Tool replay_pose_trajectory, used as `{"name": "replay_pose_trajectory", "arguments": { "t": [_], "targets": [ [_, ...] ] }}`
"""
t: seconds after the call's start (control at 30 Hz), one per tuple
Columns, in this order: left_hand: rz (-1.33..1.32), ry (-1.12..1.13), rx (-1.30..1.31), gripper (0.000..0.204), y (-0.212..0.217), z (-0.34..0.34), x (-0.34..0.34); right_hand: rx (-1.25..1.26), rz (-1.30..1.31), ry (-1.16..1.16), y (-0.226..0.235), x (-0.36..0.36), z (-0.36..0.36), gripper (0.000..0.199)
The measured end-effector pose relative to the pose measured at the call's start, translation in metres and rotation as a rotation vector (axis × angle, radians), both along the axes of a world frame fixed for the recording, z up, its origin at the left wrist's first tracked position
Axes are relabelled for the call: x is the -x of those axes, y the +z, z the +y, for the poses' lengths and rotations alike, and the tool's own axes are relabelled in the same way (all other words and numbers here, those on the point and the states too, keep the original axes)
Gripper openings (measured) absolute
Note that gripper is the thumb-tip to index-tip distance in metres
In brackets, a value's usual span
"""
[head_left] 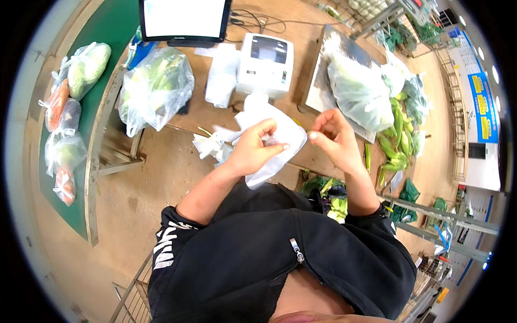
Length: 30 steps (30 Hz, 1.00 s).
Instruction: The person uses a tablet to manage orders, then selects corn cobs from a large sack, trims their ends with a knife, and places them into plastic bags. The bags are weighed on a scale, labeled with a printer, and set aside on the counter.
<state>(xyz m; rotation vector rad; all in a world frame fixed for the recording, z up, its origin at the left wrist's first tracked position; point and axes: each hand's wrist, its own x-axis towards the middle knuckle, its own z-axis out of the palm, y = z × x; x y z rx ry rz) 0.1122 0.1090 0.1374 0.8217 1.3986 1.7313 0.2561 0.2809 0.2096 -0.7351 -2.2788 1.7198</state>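
A strip of white label paper [276, 159] hangs from the front of the white label printer [265, 65]. My left hand [255, 148] is closed on it, thumb and forefinger pinching its surface. Just right of the paper's edge is my right hand [339, 141], its thumb and forefinger drawn together and the other fingers curled. Whatever those fingertips hold, if anything, is too small to make out. Crumpled white paper [212, 146] lies left of my left hand.
A bag of green vegetables [156, 89] sits to the left, below a monitor [184, 20]. Another bag [360, 89] rests on a flat scale at right, beside loose green corn cobs [396, 137]. Bagged produce [89, 67] lies on the green surface at far left. Leafy greens [336, 204] show below my right hand.
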Motion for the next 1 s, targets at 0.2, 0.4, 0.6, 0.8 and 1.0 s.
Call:
{"name": "replay_pose_trajectory", "arguments": {
  "t": [0.2,0.4,0.6,0.8,1.0],
  "targets": [
    [0.248,-0.273,0.313,0.021,-0.001,-0.006,0.029,0.357,-0.016,-0.029,-0.051,0.042,0.000,0.012],
    [-0.706,0.574,-0.053,0.007,-0.042,-0.032,0.136,0.541,0.366,-0.586,0.006,0.058,0.066,0.012],
    [-0.798,0.688,-0.218,0.020,-0.027,-0.046,0.203,-0.539,-0.119,-0.290,-0.036,0.014,0.120,0.074],
    [0.690,0.123,0.351,0.033,0.105,0.048,0.094,-1.242,0.112,0.263,0.003,0.098,0.092,0.046],
    [0.950,0.334,0.725,0.023,-0.002,0.019,0.159,-0.615,0.225,-0.065,0.065,0.051,0.227,0.024]
  ]
}}
